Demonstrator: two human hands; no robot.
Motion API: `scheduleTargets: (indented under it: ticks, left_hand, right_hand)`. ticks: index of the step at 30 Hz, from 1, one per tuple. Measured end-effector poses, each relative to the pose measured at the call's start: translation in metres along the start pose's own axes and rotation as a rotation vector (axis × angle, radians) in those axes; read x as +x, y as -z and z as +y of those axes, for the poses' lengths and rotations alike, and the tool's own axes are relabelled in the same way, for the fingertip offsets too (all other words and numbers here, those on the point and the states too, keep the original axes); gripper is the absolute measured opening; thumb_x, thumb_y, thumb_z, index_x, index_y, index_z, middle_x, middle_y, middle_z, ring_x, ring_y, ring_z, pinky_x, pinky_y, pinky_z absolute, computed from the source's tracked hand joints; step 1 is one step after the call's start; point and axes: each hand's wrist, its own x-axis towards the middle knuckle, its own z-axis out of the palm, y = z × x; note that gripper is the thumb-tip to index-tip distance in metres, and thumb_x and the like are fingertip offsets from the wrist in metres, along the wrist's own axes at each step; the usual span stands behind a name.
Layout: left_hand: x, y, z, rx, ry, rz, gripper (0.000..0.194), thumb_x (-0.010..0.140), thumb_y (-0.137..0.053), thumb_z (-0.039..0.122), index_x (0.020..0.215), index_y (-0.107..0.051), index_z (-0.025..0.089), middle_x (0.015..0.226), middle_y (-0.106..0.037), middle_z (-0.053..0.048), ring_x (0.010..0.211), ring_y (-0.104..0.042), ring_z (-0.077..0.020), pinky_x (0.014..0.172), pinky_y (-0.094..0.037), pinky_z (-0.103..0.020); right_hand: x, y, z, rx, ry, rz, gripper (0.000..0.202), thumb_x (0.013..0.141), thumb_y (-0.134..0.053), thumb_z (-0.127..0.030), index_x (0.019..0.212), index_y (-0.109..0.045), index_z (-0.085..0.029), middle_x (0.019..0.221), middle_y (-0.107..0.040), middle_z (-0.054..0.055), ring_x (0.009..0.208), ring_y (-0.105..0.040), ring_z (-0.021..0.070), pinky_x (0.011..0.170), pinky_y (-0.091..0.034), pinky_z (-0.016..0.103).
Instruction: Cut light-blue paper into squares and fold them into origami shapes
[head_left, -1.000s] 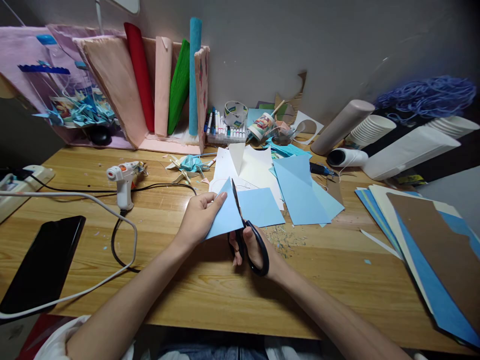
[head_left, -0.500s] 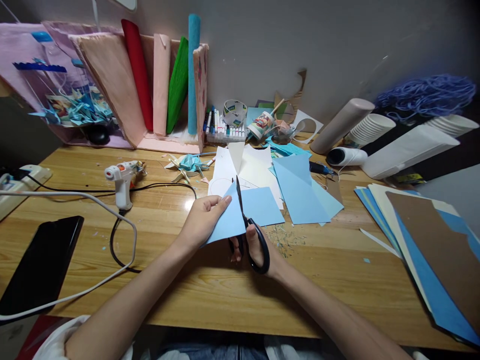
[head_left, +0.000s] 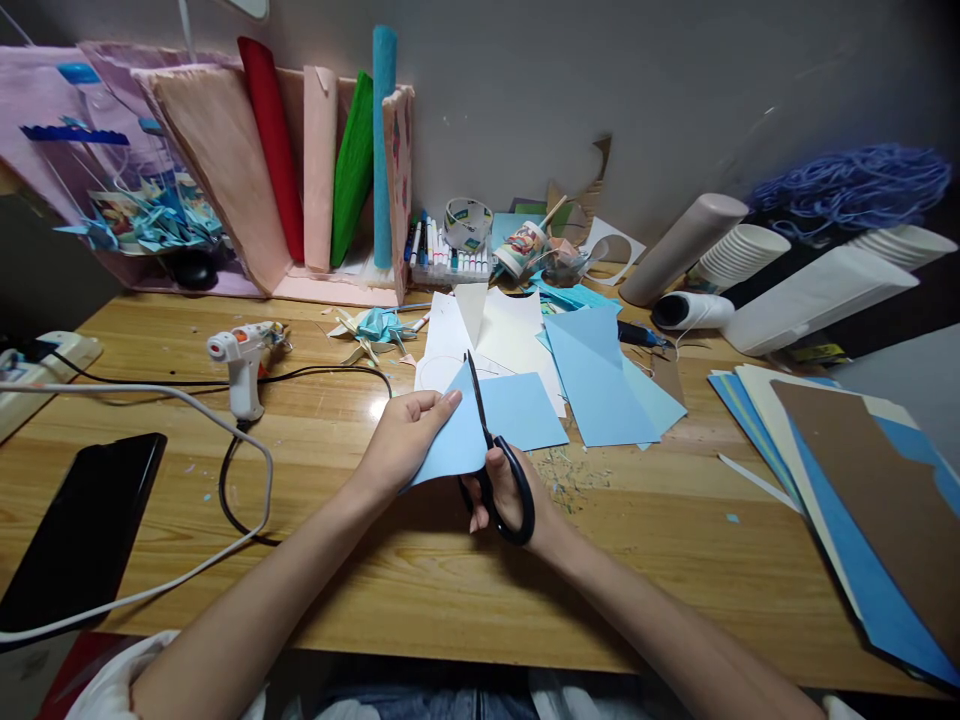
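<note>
My left hand (head_left: 405, 435) pinches a light blue sheet of paper (head_left: 456, 440) along its left side, thumb on top. In my right hand (head_left: 517, 495) is a pair of black-handled scissors (head_left: 519, 510), thumb through one loop. The scissors' dark blades lie along the right side of the held sheet, pointing away from me. How far the lower blade is parted from the upper one is hidden. Behind the blades, another light blue sheet (head_left: 525, 412) lies on white paper (head_left: 446, 345) with a drawn curve.
A white hot glue gun (head_left: 244, 370) stands at left, near cables and a black phone (head_left: 82, 520). Coloured card sheets (head_left: 870, 500) are stacked at right. Markers (head_left: 450, 255), paper cups (head_left: 746, 255) and a pink box (head_left: 217, 160) with crepe paper rolls line the back.
The scissors have tilted slightly, their tips shifting a little left over the held sheet. My left hand stays nearly still, keeping its hold on the paper.
</note>
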Motion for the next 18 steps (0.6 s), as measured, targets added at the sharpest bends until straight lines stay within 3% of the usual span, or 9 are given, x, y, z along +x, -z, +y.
scheduleTargets:
  ticks: [8, 13, 18]
  left_hand:
    - [0.003, 0.002, -0.003, 0.054, -0.036, 0.028, 0.039, 0.071, -0.058, 0.052, 0.063, -0.054, 0.014, 0.054, -0.051, 0.003, 0.045, -0.044, -0.0078, 0.043, -0.031, -0.019]
    - [0.007, 0.005, -0.008, 0.186, -0.127, 0.163, 0.043, 0.073, -0.054, 0.054, 0.057, -0.044, 0.016, 0.050, -0.036, 0.006, 0.045, -0.031, -0.0063, 0.042, -0.022, -0.019]
    - [0.008, 0.006, -0.011, 0.349, -0.258, 0.284, 0.042, 0.078, -0.048, 0.050, 0.055, -0.036, 0.018, 0.053, -0.029, 0.005, 0.048, -0.027, -0.0077, 0.045, -0.020, -0.021]
  right_hand:
    - [0.008, 0.009, -0.012, 0.118, -0.036, 0.083, 0.055, 0.073, -0.037, -0.072, 0.070, -0.042, -0.018, 0.048, -0.039, -0.008, 0.028, -0.043, 0.0056, 0.029, -0.040, 0.018]
    - [0.020, 0.042, -0.025, 0.021, -0.023, 0.310, 0.053, 0.073, -0.040, -0.070, 0.071, -0.045, -0.018, 0.049, -0.039, -0.008, 0.030, -0.040, 0.0051, 0.031, -0.041, 0.019]
    - [0.023, 0.077, -0.028, -0.245, -0.038, 0.405, 0.053, 0.076, -0.035, -0.070, 0.075, -0.047, -0.018, 0.052, -0.042, -0.006, 0.034, -0.044, 0.0077, 0.037, -0.041, 0.022]
